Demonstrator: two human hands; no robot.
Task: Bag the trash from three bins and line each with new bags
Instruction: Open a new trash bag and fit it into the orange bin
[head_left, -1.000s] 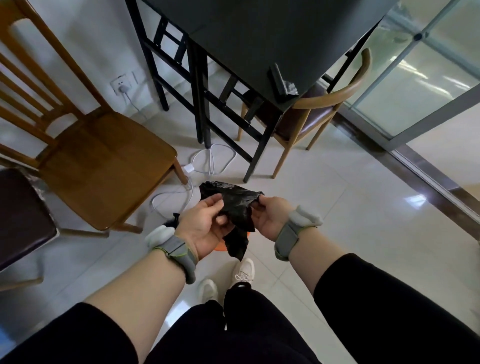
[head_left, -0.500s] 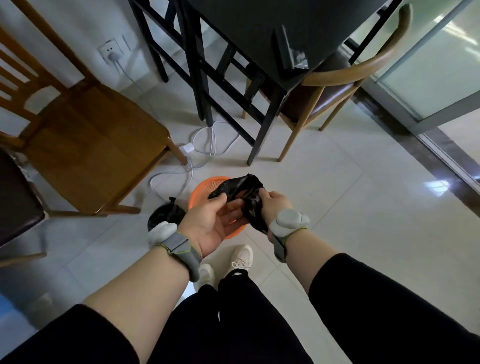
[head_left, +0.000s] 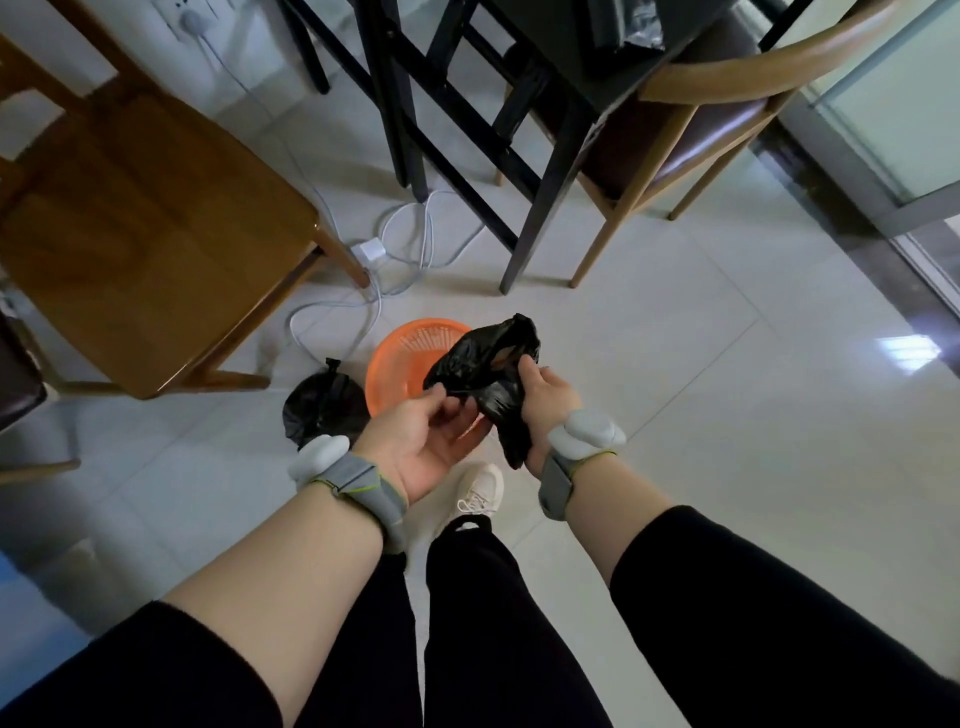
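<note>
A person stands over an orange bin (head_left: 410, 353) on the tiled floor, holding a crumpled black bag (head_left: 480, 364) just above it. The bag looks thin, light and limp, probably slippery; its open edge seems the best place to grip. The left hand (head_left: 421, 441) pinches one edge, palm up. The right hand (head_left: 545, 389) closes around the bunched film. A tied black trash bag (head_left: 322, 410) sits beside the bin.

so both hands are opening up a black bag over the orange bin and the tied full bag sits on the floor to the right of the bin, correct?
Not quite: the tied full bag sits on the floor to the left of the orange bin, not the right, as the head view shows. The rest holds: the left hand and right hand are opening up a black bag over the bin.
</note>
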